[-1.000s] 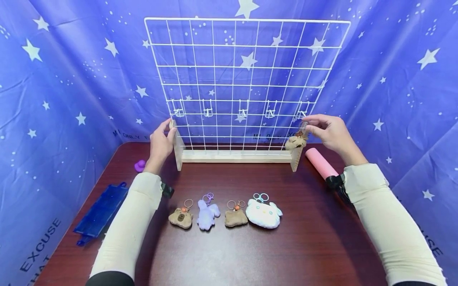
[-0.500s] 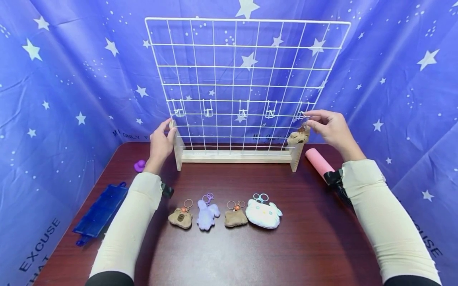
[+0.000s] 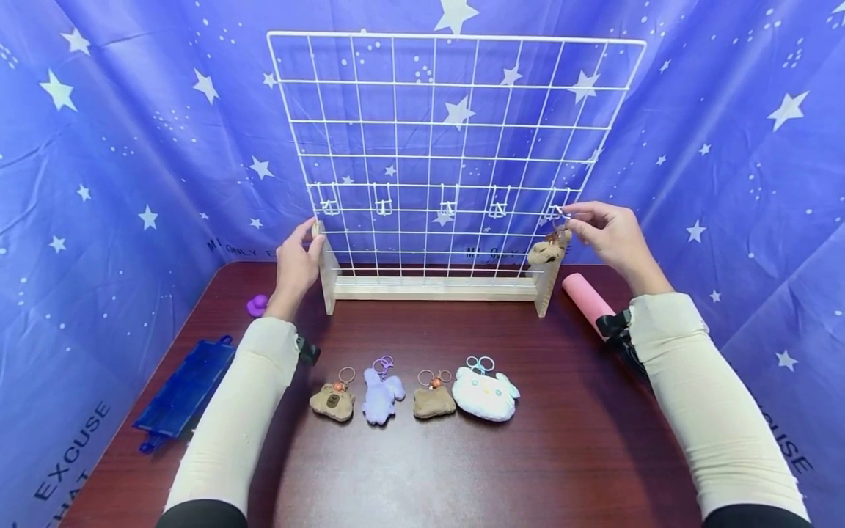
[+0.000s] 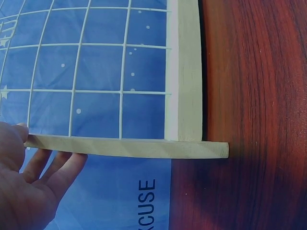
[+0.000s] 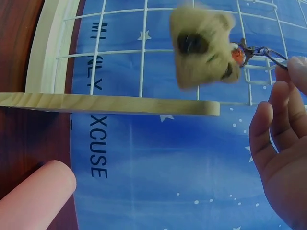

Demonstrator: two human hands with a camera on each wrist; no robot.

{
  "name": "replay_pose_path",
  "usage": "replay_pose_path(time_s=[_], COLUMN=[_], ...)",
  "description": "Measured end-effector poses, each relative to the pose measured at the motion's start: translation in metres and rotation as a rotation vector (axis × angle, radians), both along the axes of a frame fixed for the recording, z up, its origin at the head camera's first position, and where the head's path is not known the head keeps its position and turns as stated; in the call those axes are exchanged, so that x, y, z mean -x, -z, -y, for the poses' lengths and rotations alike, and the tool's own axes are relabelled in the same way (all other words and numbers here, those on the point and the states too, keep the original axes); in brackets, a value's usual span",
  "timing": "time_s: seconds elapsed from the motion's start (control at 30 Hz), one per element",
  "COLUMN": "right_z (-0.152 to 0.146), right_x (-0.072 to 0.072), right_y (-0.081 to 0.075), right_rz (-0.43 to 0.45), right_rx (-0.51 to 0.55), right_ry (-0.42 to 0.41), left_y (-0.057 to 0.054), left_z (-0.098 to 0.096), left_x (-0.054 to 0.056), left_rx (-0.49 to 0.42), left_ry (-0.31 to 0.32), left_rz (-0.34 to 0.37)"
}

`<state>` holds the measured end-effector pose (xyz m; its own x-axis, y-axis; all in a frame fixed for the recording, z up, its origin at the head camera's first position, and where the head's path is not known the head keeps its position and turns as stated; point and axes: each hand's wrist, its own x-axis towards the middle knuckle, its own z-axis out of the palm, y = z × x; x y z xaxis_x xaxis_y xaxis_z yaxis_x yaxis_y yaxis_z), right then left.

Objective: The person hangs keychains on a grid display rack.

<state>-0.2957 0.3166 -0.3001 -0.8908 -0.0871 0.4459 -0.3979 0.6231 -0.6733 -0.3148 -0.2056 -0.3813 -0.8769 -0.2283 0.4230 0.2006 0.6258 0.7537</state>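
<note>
In the head view, my left hand (image 3: 297, 264) grips the wooden left side post (image 4: 144, 148) of a white wire grid rack (image 3: 455, 36), thumb on one face and fingers on the other. With thumb and fingertips my right hand (image 3: 614, 235) pinches the metal ring of a brown plush animal keychain (image 5: 201, 48). The plush dangles in front of the right wooden post (image 3: 545, 290). Its ring is right at the rightmost white hook (image 3: 557, 210) on the grid. In the right wrist view the plush's dark snout shows, slightly blurred.
Several plush keychains lie in a row on the table: two brown ones (image 3: 332, 403) (image 3: 434, 402), a lilac one (image 3: 379, 400) and a white one (image 3: 487, 396). A blue tray (image 3: 188, 389) and purple object (image 3: 258, 306) lie left, a pink cylinder (image 3: 590, 301) right.
My right hand has risen slightly and shifted a little right, lifting the plush keychain towards the hook. The plush has swung a little left in the last half second. My left hand stays put.
</note>
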Motion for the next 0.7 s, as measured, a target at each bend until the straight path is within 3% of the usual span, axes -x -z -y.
replay_pose_path(time_s=[0.23, 0.5, 0.7], right_z=[-0.004, -0.008, -0.01], right_x=[-0.001, -0.012, -0.021], right_y=[0.007, 0.013, 0.031], right_rz=[-0.008, 0.004, 0.001], right_rx=[-0.02, -0.026, -0.027], right_ry=[0.013, 0.01, -0.026], left_y=[0.001, 0.001, 0.002], left_z=[0.001, 0.002, 0.001], left_x=[0.001, 0.001, 0.002], left_rx=[0.003, -0.004, 0.0], left_ry=[0.003, 0.004, -0.001], left_rz=[-0.008, 0.003, 0.007])
